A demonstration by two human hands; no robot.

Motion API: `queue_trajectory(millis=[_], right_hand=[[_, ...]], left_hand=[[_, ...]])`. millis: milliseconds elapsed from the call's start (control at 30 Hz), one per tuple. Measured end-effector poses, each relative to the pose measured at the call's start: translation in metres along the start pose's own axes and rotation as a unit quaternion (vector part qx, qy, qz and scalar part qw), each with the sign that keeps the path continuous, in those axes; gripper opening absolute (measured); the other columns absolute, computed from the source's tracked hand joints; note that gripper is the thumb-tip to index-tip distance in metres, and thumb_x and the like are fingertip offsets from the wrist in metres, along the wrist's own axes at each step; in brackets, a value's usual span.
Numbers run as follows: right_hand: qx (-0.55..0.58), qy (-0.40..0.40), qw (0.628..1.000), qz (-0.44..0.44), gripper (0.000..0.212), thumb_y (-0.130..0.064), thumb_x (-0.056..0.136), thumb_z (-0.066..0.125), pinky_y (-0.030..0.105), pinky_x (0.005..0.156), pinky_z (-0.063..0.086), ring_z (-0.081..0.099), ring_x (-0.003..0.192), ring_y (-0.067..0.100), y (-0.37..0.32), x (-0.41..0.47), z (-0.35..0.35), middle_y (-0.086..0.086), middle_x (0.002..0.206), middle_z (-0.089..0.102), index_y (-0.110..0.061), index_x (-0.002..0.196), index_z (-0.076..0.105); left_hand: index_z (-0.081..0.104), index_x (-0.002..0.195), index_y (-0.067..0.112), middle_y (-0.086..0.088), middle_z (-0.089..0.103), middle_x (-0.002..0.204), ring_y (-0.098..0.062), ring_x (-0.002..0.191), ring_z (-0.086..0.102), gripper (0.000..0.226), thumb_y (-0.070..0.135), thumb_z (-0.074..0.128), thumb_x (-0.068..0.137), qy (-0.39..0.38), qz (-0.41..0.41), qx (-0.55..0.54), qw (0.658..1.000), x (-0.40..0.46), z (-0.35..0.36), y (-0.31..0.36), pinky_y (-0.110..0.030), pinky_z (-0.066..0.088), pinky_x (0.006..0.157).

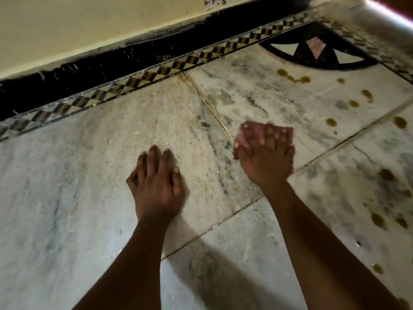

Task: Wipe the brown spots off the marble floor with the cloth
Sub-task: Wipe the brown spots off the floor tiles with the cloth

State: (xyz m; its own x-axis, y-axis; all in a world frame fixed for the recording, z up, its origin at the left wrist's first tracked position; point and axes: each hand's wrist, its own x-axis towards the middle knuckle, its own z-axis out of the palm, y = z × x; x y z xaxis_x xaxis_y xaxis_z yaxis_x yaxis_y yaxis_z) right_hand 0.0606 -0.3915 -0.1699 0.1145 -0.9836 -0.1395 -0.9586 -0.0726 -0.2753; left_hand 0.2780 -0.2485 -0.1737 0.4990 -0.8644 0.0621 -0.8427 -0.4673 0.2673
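My right hand presses a pink cloth flat on the white marble floor, fingers spread over it; the hand is blurred. The cloth lies just right of a tile joint. My left hand rests on the marble to the left, fingers apart, holding nothing. Several brown spots dot the tiles to the right of the cloth: a cluster near the black arc inlay, others at the right edge and lower right.
A checkered black and yellow border strip runs diagonally along a black skirting below a cream wall. A black and pink arc inlay sits at the upper right corner.
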Motion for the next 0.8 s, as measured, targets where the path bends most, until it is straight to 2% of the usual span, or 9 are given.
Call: queue_trajectory(millis=[67,133,233,333,467,533,600,700,800], right_hand=[[-0.048,0.011,0.994,-0.102,0.070,-0.076,0.094,0.017,0.068,0.129,0.016,0.002,0.167,0.039,0.013,-0.040,0.007,0.003,0.181,0.010,-0.060,0.162,0.018],[-0.079,0.017,0.986,-0.147,0.066,-0.079,0.098,0.018,0.066,0.128,0.022,0.003,0.167,0.036,0.052,-0.090,0.009,0.002,0.181,0.011,-0.064,0.162,0.009],[-0.068,0.055,0.994,-0.064,0.075,-0.088,0.092,0.026,0.064,0.124,0.029,0.011,0.166,0.041,0.103,-0.119,0.002,0.008,0.179,0.019,-0.063,0.162,0.016],[-0.084,0.098,0.992,-0.008,0.075,-0.087,0.093,0.030,0.069,0.123,0.026,0.013,0.163,0.049,0.088,-0.090,0.005,0.016,0.177,0.024,-0.059,0.162,0.025],[-0.097,0.067,0.976,-0.183,0.067,-0.075,0.100,0.030,0.074,0.122,0.027,0.017,0.162,0.052,0.079,-0.067,0.008,0.018,0.174,0.031,-0.051,0.162,0.034],[-0.150,0.030,0.936,-0.318,0.065,-0.076,0.104,0.027,0.069,0.129,0.016,-0.001,0.166,0.045,0.110,-0.087,0.000,0.010,0.180,0.015,-0.055,0.165,0.021],[-0.138,-0.012,0.924,-0.356,0.069,-0.080,0.101,0.030,0.063,0.131,0.011,-0.008,0.167,0.038,0.150,-0.120,-0.015,0.002,0.182,0.004,-0.061,0.164,0.009],[-0.105,-0.005,0.972,-0.209,0.078,-0.089,0.090,0.034,0.066,0.127,0.023,0.000,0.167,0.036,0.198,-0.149,-0.027,0.000,0.182,0.008,-0.066,0.161,0.009],[-0.068,0.031,0.996,-0.040,0.081,-0.092,0.085,0.028,0.068,0.129,0.015,0.001,0.166,0.041,0.185,-0.119,-0.027,0.005,0.181,0.009,-0.066,0.160,0.013]], left_hand=[[0.038,0.162,0.030,-0.003,0.028,0.176,-0.031,0.163,0.021,0.065,0.051,0.030,0.101,-0.005,0.001,-0.011,1.000,-0.001,-0.003,0.002,-0.054,0.023,0.121],[0.040,0.161,0.027,-0.002,0.030,0.176,-0.033,0.163,0.024,0.066,0.051,0.029,0.101,-0.008,0.012,-0.017,1.000,-0.003,-0.005,0.004,-0.055,0.024,0.121],[0.040,0.162,0.023,0.000,0.030,0.176,-0.034,0.163,0.025,0.067,0.047,0.034,0.100,-0.011,0.044,-0.015,0.999,-0.005,-0.007,0.001,-0.057,0.024,0.123],[0.042,0.162,0.022,-0.001,0.034,0.175,-0.031,0.162,0.029,0.068,0.041,0.040,0.097,-0.009,0.068,-0.033,0.997,-0.006,-0.004,0.000,-0.058,0.025,0.125],[0.044,0.162,0.020,-0.005,0.041,0.172,-0.031,0.161,0.034,0.067,0.043,0.041,0.100,-0.021,0.131,-0.061,0.989,-0.019,-0.004,0.005,-0.055,0.031,0.127],[0.039,0.165,0.022,-0.004,0.037,0.173,-0.029,0.161,0.034,0.070,0.048,0.040,0.101,-0.029,0.146,-0.076,0.986,-0.041,-0.004,0.016,-0.054,0.031,0.127],[0.034,0.167,0.023,-0.002,0.032,0.175,-0.027,0.161,0.034,0.071,0.049,0.040,0.102,-0.038,0.169,-0.079,0.982,-0.079,-0.001,0.039,-0.052,0.031,0.127],[0.029,0.169,0.027,0.003,0.025,0.178,-0.020,0.164,0.026,0.068,0.049,0.037,0.105,-0.058,0.182,-0.074,0.979,-0.142,0.006,0.072,-0.051,0.025,0.131],[0.021,0.171,0.031,0.007,0.017,0.180,-0.017,0.167,0.014,0.070,0.054,0.033,0.106,-0.069,0.184,-0.048,0.979,-0.163,0.015,0.080,-0.054,0.018,0.133]])
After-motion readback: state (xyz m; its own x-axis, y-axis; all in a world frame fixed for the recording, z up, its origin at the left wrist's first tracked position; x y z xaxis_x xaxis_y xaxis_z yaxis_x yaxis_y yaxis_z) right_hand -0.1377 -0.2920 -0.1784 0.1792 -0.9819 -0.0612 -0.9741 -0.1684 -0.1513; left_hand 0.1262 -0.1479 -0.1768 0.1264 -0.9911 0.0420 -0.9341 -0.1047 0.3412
